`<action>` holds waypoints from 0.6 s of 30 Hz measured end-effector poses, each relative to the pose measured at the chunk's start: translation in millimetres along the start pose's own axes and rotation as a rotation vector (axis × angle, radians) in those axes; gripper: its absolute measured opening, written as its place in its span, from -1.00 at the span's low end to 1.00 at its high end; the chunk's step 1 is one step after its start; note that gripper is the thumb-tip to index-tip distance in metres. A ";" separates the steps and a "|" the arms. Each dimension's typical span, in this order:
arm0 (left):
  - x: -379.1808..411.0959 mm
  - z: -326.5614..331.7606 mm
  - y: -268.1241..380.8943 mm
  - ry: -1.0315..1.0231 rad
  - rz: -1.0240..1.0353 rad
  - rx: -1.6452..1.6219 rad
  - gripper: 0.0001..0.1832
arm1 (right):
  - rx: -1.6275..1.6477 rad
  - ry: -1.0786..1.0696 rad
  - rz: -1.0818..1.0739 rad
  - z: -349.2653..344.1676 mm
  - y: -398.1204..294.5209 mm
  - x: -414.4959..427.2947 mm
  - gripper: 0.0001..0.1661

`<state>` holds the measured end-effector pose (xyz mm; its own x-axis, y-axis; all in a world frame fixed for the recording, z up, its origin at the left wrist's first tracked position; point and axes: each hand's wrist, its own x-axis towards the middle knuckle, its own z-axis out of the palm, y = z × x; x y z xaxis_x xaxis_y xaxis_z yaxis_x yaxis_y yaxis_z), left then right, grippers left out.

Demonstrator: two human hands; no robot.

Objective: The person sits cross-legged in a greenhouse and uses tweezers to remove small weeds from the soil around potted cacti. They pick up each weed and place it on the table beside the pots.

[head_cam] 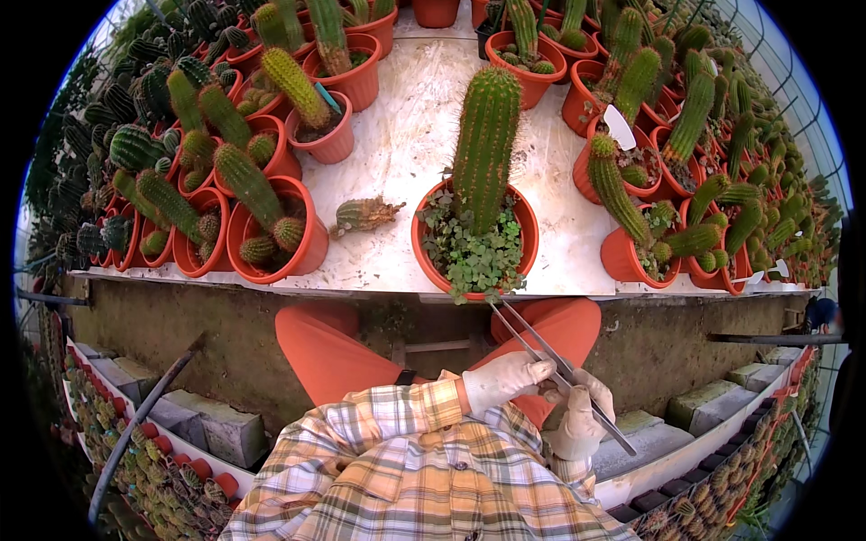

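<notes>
Long metal tweezers (541,351) lie across my two gloved hands, their tips pointing up towards the table edge. My right hand (583,416) is closed around the tweezers' rear part. The fingers of my left hand (507,380) hold them further forward. Just beyond the tips stands an orange plastic pot (421,255) at the table's front edge. It holds a tall spiny columnar cactus (488,142), upright, with small leafy weeds (484,260) around its base and hanging over the near rim. A withered cactus piece (367,215) lies on the table left of this pot.
Potted cacti crowd the white table (379,162) on both sides, including a leaning one (314,88) and one near a white label (619,128). Concrete blocks (216,422) and more trays of small cacti (135,466) stand behind me. A dark pole (145,412) rises at the left.
</notes>
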<state>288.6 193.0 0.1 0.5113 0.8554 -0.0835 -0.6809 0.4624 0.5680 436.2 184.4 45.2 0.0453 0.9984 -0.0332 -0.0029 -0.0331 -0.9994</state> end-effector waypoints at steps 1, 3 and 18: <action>0.0 0.6 0.2 0.012 -0.003 0.027 -0.36 | -0.028 -0.009 -0.011 -2.1 -0.6 -0.4 -0.68; 3.0 -1.3 -7.0 0.031 0.007 -0.046 -0.35 | -0.043 -0.013 -0.036 -4.3 2.4 -0.6 -0.70; -5.5 -4.9 -0.8 0.147 0.003 0.005 -0.36 | 0.126 0.024 0.159 14.0 -0.6 7.0 -0.74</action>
<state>283.8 189.1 -3.9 0.4268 0.8819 -0.2002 -0.6796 0.4588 0.5724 422.5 192.1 45.6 0.0584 0.9795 -0.1926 -0.1372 -0.1833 -0.9734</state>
